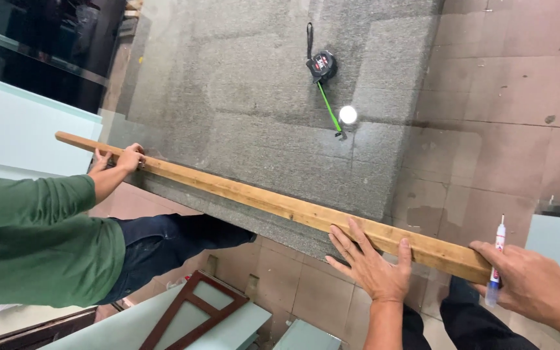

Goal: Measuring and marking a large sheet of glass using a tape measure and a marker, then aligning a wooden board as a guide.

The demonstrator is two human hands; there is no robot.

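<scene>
Steadying a long pale wooden batten [254, 193] across the grey carpet-covered slab [241, 97], the left hand [372, 262] lies flat, fingers spread, on it. The right hand [526, 280] grips a white marker pen [496, 259] at its end. A green-sleeved co-worker's hand [126, 157] holds the far end. Marking seems the step; it calls for a motionless batten.

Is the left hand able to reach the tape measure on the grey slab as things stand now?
Probably yes, with a stretch: the left hand lies flat on the wooden beam, and only bare grey slab separates it from the tape measure.
</scene>
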